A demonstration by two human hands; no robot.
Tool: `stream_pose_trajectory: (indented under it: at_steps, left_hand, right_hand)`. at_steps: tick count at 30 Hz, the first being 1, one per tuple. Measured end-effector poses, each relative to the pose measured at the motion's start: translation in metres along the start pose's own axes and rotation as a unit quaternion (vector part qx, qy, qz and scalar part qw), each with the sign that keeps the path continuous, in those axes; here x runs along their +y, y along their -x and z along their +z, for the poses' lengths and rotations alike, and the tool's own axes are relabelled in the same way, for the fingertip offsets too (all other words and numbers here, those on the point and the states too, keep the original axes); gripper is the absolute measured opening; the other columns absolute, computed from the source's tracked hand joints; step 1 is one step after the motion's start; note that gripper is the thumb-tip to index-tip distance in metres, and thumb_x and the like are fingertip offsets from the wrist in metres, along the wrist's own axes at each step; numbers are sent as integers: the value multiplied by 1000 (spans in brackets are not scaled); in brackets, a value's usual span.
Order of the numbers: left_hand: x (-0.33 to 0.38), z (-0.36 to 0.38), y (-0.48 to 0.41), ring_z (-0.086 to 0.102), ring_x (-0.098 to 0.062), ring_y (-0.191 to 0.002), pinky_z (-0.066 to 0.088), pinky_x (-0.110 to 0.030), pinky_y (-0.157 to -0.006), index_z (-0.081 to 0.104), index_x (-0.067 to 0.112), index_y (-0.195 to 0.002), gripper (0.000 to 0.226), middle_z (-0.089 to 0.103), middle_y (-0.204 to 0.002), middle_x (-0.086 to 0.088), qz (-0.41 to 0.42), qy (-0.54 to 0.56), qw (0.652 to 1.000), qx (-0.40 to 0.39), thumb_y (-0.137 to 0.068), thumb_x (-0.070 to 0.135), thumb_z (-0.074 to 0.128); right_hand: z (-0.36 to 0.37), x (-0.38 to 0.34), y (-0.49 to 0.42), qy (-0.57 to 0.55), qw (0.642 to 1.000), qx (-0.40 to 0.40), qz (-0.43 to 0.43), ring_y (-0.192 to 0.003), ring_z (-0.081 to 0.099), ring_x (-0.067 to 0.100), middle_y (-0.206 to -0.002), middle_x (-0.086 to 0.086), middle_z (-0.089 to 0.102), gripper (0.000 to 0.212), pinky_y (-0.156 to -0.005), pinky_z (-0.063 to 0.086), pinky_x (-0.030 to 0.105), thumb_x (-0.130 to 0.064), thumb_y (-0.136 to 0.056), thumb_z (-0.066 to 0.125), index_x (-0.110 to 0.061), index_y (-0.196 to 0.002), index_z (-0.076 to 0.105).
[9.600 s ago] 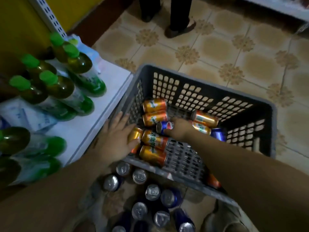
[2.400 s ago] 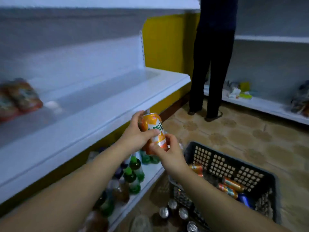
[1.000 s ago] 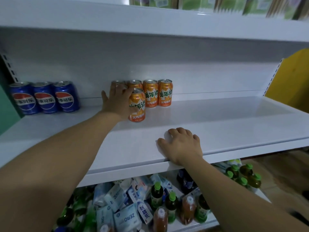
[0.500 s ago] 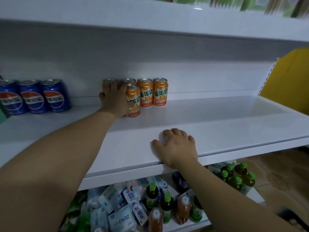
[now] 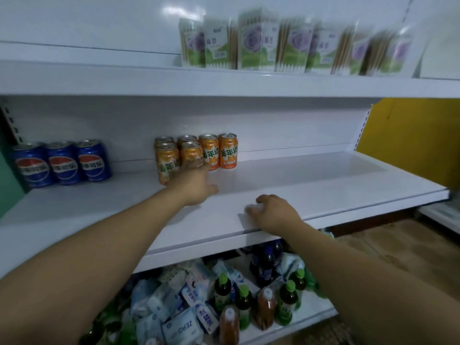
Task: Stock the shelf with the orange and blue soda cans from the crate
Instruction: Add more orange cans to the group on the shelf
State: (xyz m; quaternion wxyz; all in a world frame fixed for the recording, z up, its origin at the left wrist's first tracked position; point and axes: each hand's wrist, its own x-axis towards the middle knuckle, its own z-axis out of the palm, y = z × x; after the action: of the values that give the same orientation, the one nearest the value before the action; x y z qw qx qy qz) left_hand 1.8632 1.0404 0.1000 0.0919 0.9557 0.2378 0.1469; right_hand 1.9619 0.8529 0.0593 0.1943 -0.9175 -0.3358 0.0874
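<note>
1. Evidently the step in hand is the setting-down of an orange can. The left hand (image 5: pixel 194 184) reaches to the front of the orange cans (image 5: pixel 227 150) on the middle shelf (image 5: pixel 311 185). Its fingers are straight and its thumb is spread, so it clasps nothing.
2. Its fingertips lie at the foot of the front right can (image 5: pixel 191 154). Blur hides whether they touch it or stop just short.
3. The orange cans stand upright near the back wall, four in a back row and two in front of the left pair, packed close. Three blue cans (image 5: pixel 64 163) stand upright in a row at the shelf's left end, well apart from the orange ones.
4. The right hand (image 5: pixel 273 212) rests on the shelf near its front edge, fingers loosely bent and holding nothing. It probably steadies the person.
5. The task looks partly done, since bare shelf shows to the right of the orange cans. The crate is out of view, so how many cans remain cannot be told.
6. The next move likely calls for both free hands to go down to the crate for another can. An orange one would fit in front of the two right-hand back cans. It should be lowered upright, label outward, without knocking its neighbours.
</note>
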Motion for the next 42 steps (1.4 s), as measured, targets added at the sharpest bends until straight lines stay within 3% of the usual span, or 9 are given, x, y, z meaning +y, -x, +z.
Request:
stream_pose_trajectory:
  at_steps: [5,8,10,16,24,30,33,37,42]
  left_hand:
    - [82,12,60,20,-24,-143,24,-43,-115,30,23,-147,74,23,-157,-3,108,36,987,-109,-86,53,58]
    - [141,29,93,21,-24,-143,23,-39,-116,31,24,-146,71,25,-155,-4,191,55,968,-151,-87,51,58]
    - [178,43,113,27,-25,-140,27,-38,-113,36,22,-144,67,32,-150,-4,244,62,952,-176,-87,49,59]
    - [256,99,155,23,-22,-142,27,-39,-115,29,21,-148,75,23,-156,-3,329,52,906,-261,-87,53,57]
    - [306,188,175,16,-25,-145,23,-38,-115,25,20,-150,72,17,-158,-5,354,24,859,-369,-90,48,55]
    - [321,280,152,13,-23,-146,21,-40,-117,26,24,-149,78,17,-159,-3,319,-14,860,-397,-85,56,57]
    - [321,333,135,10,-23,-146,20,-38,-117,23,25,-150,78,13,-159,-4,307,-32,859,-409,-86,55,55]
    - [322,410,113,8,-25,-147,18,-40,-118,19,29,-151,83,10,-160,-6,290,-32,860,-419,-83,62,53]
    - [333,507,95,2,-24,-147,11,-41,-119,14,25,-152,85,2,-161,-5,289,-24,868,-404,-85,64,49]
  right_hand:
    - [-62,62,55,64,993,23,94,-117,52,30,-135,12,54,65,-94,46,38,-56,-95,42,-13,-144,38]
    - [-87,100,102,72,985,52,151,-113,55,29,-133,11,55,64,-85,48,36,-55,-96,44,-12,-144,40]
    - [-98,125,135,78,976,55,194,-116,53,29,-137,10,52,63,-89,49,38,-55,-95,44,-12,-142,43]
    - [-100,198,225,78,945,44,314,-133,43,27,-149,5,43,66,-106,40,41,-57,-93,46,-20,-147,39]
    - [-65,283,271,47,914,19,404,-128,47,28,-144,8,48,61,-103,40,41,-55,-94,45,-19,-144,41]
    - [-20,359,252,6,907,-33,421,-114,55,27,-132,8,57,55,-93,48,37,-52,-95,49,-15,-135,47]
    - [13,403,231,-22,902,-83,423,-123,50,29,-140,12,49,57,-101,44,39,-50,-97,47,-13,-141,42]
    - [72,462,198,-82,891,-106,434,-100,54,22,-123,7,60,40,-91,45,34,-47,-95,51,-20,-124,54]
    - [160,529,167,-148,866,-156,452,-112,55,22,-125,7,58,40,-97,45,36,-42,-97,50,-22,-131,50]
